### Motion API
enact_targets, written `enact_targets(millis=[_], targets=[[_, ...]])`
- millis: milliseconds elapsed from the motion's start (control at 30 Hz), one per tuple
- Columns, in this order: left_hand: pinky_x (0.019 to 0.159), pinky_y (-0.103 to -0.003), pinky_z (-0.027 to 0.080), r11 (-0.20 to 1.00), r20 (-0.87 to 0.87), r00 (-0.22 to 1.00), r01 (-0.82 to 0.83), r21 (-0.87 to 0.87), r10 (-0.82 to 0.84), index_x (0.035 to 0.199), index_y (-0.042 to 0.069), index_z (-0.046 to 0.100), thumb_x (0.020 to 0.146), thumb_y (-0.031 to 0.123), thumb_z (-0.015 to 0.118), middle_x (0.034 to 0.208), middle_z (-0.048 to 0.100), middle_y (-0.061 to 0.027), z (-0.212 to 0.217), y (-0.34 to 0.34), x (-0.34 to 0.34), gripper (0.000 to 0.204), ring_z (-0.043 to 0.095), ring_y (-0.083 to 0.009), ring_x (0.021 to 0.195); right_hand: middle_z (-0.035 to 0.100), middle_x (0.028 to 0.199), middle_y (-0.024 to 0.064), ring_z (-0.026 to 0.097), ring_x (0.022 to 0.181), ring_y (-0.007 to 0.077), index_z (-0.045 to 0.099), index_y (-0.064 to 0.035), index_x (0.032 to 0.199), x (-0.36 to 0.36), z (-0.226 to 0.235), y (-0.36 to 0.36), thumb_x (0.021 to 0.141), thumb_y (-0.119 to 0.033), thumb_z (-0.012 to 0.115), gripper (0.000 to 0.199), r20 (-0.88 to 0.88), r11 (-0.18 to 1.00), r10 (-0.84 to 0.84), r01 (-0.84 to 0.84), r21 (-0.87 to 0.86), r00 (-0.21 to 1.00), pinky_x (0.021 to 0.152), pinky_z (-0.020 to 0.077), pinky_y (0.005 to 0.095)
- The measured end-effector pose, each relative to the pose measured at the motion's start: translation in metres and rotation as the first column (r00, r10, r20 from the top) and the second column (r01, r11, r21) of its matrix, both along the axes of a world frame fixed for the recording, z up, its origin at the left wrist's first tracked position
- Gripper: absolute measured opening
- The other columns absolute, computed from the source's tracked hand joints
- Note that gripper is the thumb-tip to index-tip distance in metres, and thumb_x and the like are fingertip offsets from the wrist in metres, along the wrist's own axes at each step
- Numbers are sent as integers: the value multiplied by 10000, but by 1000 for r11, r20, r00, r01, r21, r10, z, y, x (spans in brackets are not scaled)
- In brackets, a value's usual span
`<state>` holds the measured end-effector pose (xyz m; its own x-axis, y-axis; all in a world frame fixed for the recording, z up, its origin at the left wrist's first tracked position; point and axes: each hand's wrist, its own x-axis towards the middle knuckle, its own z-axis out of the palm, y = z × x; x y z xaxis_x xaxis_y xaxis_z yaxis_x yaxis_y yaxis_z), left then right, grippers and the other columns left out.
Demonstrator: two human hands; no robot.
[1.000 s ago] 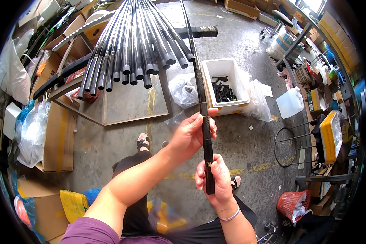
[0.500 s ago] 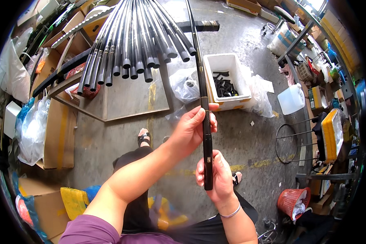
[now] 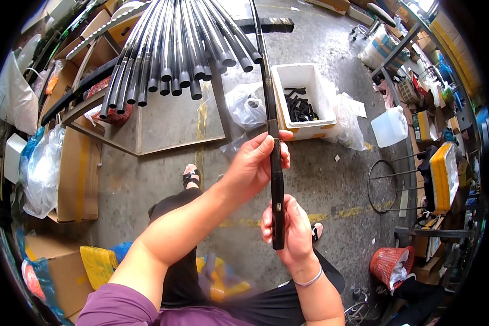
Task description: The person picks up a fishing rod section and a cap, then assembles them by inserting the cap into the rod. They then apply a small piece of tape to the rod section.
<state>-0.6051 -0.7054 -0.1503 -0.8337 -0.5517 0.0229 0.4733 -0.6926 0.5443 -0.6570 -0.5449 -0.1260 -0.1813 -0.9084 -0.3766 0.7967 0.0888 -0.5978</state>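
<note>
A long black fishing rod (image 3: 277,187) stands nearly upright in front of me, its thick butt end toward me and its thinner part running up past the top edge. My left hand (image 3: 255,163) is closed round its handle, thumb on top. Lower down, my right hand (image 3: 294,228) grips the butt end between thumb and curled fingers, beside a small pale mark on the rod. To the left of it, a fan of several similar dark rods (image 3: 183,60) lies on a support, butt ends toward me.
Beyond my hands sits a white foam box (image 3: 325,103) with small black parts inside. Plastic bags (image 3: 245,106) flank it. A metal frame (image 3: 182,148) is under the rods. Cartons (image 3: 79,174) line the left. On the right are a jug (image 3: 389,129), a red basket (image 3: 386,266) and loaded shelves.
The view has shifted slightly, so the rods, box and both hands appear a little higher. Both hands keep their grip on the same rod, with little other change.
</note>
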Motion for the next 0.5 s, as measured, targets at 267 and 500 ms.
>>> enact_targets(millis=[267, 500], targets=[[801, -326, 460, 1000, 9, 1000, 4, 9, -4, 1188, -18, 482, 915, 325, 554, 815, 584, -42, 0, 1, 0, 445, 554, -152, 810, 575, 746, 93, 553, 604, 152, 499, -6, 1080, -2, 2, 1, 978, -395, 376, 420, 16, 999, 52, -52, 2, 999, 520, 457, 245], [814, -332, 464, 1000, -16, 1000, 24, 7, -24, 1164, -15, 489, 916, 324, 550, 836, 602, -53, -4, 0, 0, 425, 566, -169, 833, 571, 715, 87, 548, 597, 160, 499, -2, 1085, -3, 0, 2, 973, -400, 393, 426, 47, 997, 77, -75, -36, 996, 521, 454, 258]])
